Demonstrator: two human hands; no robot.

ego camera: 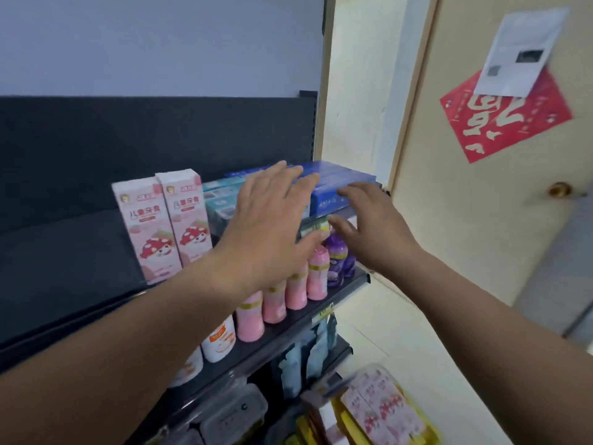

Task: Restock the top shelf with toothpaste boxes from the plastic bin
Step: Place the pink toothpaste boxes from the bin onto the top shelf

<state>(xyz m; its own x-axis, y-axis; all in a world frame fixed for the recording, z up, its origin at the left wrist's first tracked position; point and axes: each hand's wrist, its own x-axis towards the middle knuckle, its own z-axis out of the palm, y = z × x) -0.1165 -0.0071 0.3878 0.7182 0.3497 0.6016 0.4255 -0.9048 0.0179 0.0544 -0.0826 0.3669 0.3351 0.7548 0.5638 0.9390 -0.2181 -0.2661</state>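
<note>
Your left hand [269, 220] and right hand [375, 226] are open, fingers spread, over blue toothpaste boxes [340, 187] stacked flat on the top shelf [64, 252]. To their left, two pink boxes [163, 226] stand upright, printed with a strawberry cartoon and Chinese characters.

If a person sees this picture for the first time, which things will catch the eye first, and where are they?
First the two hands in the middle: the left hand and the right hand, fingers spread, reach toward the stacked blue boxes at the right end of the top shelf. Left of them stand two tall pink toothpaste boxes. A red paper hangs on the door, upper right.
</note>
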